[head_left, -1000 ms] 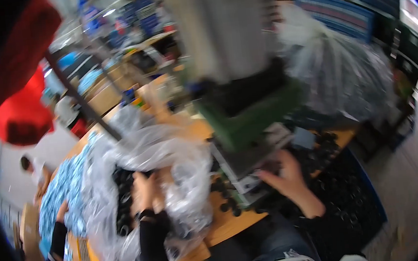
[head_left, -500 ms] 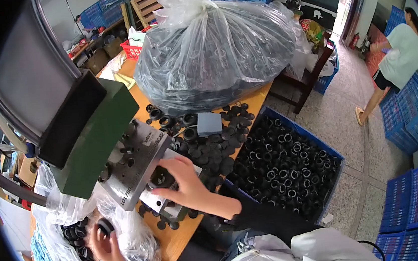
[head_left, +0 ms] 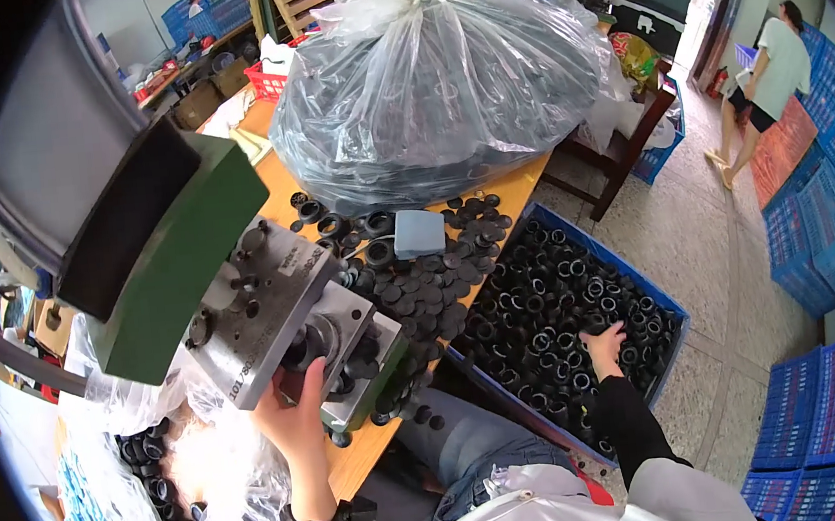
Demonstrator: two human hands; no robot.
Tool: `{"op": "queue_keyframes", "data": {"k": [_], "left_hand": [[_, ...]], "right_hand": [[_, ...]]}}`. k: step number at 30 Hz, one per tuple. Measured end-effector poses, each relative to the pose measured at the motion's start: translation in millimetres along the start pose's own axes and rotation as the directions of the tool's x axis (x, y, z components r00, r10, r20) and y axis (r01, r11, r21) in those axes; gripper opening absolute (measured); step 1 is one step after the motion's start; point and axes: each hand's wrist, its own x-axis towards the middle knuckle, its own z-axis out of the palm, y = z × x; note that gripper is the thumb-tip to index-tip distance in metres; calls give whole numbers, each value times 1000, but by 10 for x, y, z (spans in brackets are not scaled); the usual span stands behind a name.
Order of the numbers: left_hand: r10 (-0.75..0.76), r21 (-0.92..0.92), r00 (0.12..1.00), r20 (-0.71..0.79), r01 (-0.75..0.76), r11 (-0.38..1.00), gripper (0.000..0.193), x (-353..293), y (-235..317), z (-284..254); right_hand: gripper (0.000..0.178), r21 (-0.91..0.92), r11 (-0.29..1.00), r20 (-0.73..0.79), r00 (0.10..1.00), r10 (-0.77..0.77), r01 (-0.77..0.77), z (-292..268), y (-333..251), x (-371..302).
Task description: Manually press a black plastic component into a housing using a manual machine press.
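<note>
A press with a green head (head_left: 181,258) stands at the left of the table, a steel plate (head_left: 271,305) beneath it. My left hand (head_left: 297,418) reaches to the gap under this plate, closed around a black ring (head_left: 303,352). Its thumb shows; the other fingers are partly hidden by the plate. Below lies the metal lower block (head_left: 349,332), with dark pieces on its near side. My right hand (head_left: 604,348) is over the blue crate (head_left: 670,352) full of black rings (head_left: 545,329), its fingers apart and close to the rings.
A big clear bag (head_left: 432,98) of dark parts sits on the table (head_left: 521,185). Black discs (head_left: 421,295) are strewn around a grey box (head_left: 419,233). An opened plastic bag (head_left: 243,478) with black rings lies at lower left. Another person (head_left: 771,71) stands by stacked blue crates.
My left hand has carried a black ring from the opened bag up to the press. My right hand has left the press and moved right, over the crate. The other person has walked farther off.
</note>
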Motion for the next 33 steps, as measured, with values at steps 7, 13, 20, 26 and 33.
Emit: {"op": "queue_keyframes", "data": {"k": [7, 13, 20, 26, 33], "left_hand": [[13, -111, 996, -84, -22, 994, 40, 135, 172, 212], [203, 326, 972, -118, -155, 933, 51, 100, 45, 126], [168, 262, 984, -65, -145, 954, 44, -44, 145, 125], [70, 342, 994, -83, -37, 939, 48, -348, 272, -228], [134, 490, 944, -300, 32, 871, 32, -838, -98, -1141]], "right_hand": [[82, 155, 901, 219, 875, -432, 406, 540, 198, -612], [59, 426, 538, -25, 604, -797, 727, 84, -721, -1161], [37, 305, -102, -261, -20, -965, 947, -705, -2534, -1840], [44, -37, -211, -38, -213, -976, 977, 99, -3023, -1495], [43, -63, -164, 74, -159, -985, 985, -45, -3156, -1690]]}}
